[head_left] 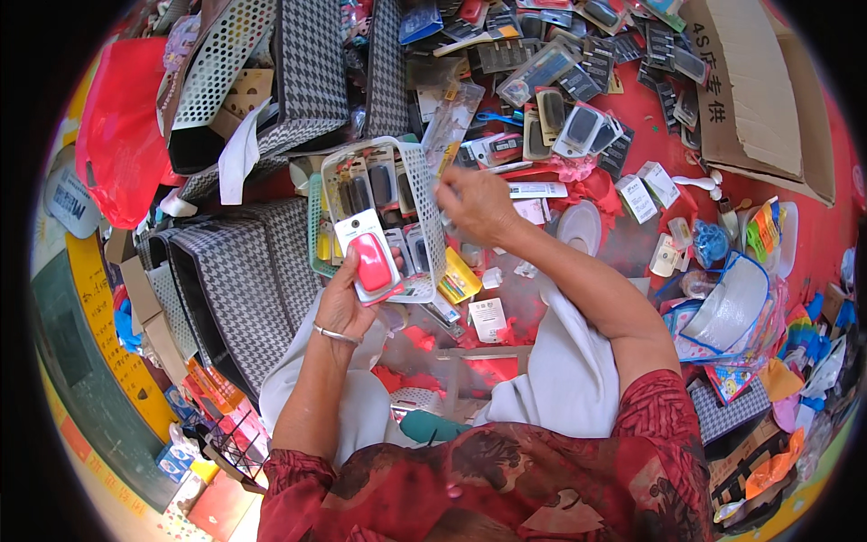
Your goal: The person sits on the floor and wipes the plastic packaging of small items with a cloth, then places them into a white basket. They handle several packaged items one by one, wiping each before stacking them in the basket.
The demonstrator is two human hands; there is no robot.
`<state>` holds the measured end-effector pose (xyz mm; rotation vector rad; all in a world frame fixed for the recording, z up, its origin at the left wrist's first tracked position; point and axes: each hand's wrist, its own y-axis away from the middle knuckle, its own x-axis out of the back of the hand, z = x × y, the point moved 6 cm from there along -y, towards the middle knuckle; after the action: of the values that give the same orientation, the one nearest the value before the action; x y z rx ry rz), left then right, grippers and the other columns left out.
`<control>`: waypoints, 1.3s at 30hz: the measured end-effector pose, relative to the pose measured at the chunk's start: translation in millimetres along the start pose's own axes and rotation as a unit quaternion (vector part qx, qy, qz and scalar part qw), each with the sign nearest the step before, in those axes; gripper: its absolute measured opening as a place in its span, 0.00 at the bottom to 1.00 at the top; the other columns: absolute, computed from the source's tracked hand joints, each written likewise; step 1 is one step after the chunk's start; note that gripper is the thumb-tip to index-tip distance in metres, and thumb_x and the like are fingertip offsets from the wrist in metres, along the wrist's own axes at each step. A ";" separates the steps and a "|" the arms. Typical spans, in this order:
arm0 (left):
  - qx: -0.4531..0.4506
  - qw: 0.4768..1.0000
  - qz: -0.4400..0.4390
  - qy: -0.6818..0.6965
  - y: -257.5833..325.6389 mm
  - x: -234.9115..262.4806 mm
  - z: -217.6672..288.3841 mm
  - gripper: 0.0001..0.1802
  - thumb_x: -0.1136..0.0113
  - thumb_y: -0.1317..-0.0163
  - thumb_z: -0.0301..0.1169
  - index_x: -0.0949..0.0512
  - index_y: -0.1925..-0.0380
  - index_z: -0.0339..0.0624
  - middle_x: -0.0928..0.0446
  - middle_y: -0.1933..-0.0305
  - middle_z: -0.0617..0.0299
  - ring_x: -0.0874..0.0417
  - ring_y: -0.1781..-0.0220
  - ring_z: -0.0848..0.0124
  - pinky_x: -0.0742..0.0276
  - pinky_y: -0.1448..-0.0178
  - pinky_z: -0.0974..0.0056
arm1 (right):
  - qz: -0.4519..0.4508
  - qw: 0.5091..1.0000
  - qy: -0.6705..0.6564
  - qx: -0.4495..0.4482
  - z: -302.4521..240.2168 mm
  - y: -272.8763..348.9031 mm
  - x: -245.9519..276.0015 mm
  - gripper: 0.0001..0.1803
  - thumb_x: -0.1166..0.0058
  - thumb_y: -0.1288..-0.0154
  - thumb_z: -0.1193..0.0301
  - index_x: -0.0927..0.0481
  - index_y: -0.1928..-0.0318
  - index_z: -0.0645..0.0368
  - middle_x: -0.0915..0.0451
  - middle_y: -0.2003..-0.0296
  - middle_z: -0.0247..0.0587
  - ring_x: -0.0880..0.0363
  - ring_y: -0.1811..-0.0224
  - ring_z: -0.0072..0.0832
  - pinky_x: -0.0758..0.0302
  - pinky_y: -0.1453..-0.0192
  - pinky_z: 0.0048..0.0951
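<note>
Houndstooth fabric boxes [237, 280], grey and white, filled the left of the view, stacked and leaning beside a red plastic bag [122, 135]. At the upper right a flattened cardboard box [754, 99] lay on the red floor [817, 230], and between it and the fabric boxes spread a litter of small carded goods in blister packs [578, 86]. Nearer the middle stood a white perforated plastic basket [417, 194], tipped up on its side so that its open face showed rows of carded items inside; a green basket edge [313, 226] showed just behind its left side. The left hand [343, 303], a thin bangle on its wrist, was closed around the lower end of a white card bearing a pink oval item [372, 260], thumb in front and fingers behind, holding it upright against the basket's lower left part. The right hand [474, 203] rested at the basket's right rim, its fingers curled there; whether they gripped the rim or something small could not be told. At the right a clear plastic container with a blue rim [736, 303] sat among bright packets. A small white paper tag [489, 318] lay on the floor below the basket, between the person's knees.
</note>
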<state>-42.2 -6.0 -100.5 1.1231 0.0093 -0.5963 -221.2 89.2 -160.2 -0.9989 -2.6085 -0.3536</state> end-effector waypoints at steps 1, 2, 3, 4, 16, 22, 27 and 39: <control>-0.014 1.000 -0.019 0.006 0.2 -1.4 5.9 0.28 0.51 0.40 0.43 0.40 0.45 0.35 0.31 0.49 0.44 0.27 0.49 0.55 0.28 0.46 0.54 | -0.072 0.997 0.010 -0.010 -1.2 4.1 -12.1 0.16 0.56 0.45 0.62 0.24 0.77 0.61 0.24 0.81 0.51 0.24 0.74 0.47 0.28 0.68 0.44; -0.025 1.000 -0.015 0.009 1.0 -0.3 12.3 0.28 0.51 0.40 0.43 0.39 0.46 0.35 0.31 0.49 0.44 0.26 0.50 0.55 0.27 0.47 0.54 | -0.132 0.991 0.013 -0.010 -4.6 10.6 -24.1 0.16 0.56 0.45 0.61 0.24 0.77 0.61 0.24 0.81 0.51 0.24 0.75 0.47 0.28 0.68 0.44; -0.031 0.999 0.014 0.012 3.2 3.7 19.4 0.28 0.51 0.39 0.43 0.39 0.46 0.36 0.30 0.50 0.44 0.25 0.51 0.56 0.27 0.48 0.55 | -0.194 0.981 0.009 -0.002 -8.4 16.9 -35.8 0.17 0.56 0.45 0.60 0.24 0.78 0.62 0.24 0.81 0.52 0.24 0.76 0.47 0.28 0.68 0.44; -0.053 0.998 0.013 0.029 6.3 4.2 30.0 0.26 0.52 0.39 0.42 0.39 0.46 0.36 0.30 0.50 0.45 0.25 0.53 0.56 0.26 0.50 0.55 | -0.223 0.974 -0.025 -0.005 -9.5 21.7 -41.5 0.18 0.55 0.46 0.59 0.23 0.77 0.63 0.24 0.81 0.53 0.24 0.77 0.47 0.29 0.68 0.43; -0.337 0.914 0.188 0.126 213.0 205.3 100.3 0.22 0.46 0.42 0.35 0.35 0.50 0.36 0.27 0.53 0.51 0.24 0.55 0.60 0.25 0.53 0.57 | -0.243 0.970 0.003 -0.011 -17.9 39.1 -41.5 0.16 0.52 0.43 0.63 0.23 0.72 0.67 0.24 0.80 0.44 0.27 0.76 0.27 0.32 0.68 0.29; -0.244 0.843 0.404 0.260 304.9 384.0 -86.1 0.20 0.49 0.40 0.34 0.35 0.48 0.43 0.29 0.48 0.55 0.28 0.46 0.56 0.30 0.48 0.41 | -0.258 0.963 0.075 0.027 -74.1 35.5 -9.0 0.15 0.51 0.42 0.65 0.26 0.76 0.66 0.31 0.84 0.33 0.37 0.78 0.18 0.38 0.74 0.26; -0.134 0.725 0.531 0.418 352.5 457.2 -279.2 0.19 0.51 0.40 0.31 0.35 0.51 0.35 0.30 0.48 0.48 0.28 0.47 0.53 0.32 0.43 0.47 | -0.280 0.957 0.068 0.041 -151.0 54.3 14.0 0.14 0.53 0.39 0.68 0.31 0.78 0.64 0.39 0.82 0.25 0.45 0.78 0.13 0.46 0.76 0.20; 0.004 0.628 0.512 0.586 345.8 451.5 -463.6 0.21 0.57 0.38 0.30 0.40 0.45 0.36 0.34 0.43 0.51 0.30 0.44 0.56 0.33 0.44 0.47 | -0.225 0.961 -0.002 -0.164 -166.9 133.9 -24.0 0.12 0.50 0.39 0.67 0.26 0.75 0.62 0.31 0.79 0.26 0.38 0.76 0.13 0.40 0.72 0.17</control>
<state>628.0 288.0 -153.0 1.1352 0.4670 1.2401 -78.2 114.9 -1.3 -0.4740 -2.8198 -0.9167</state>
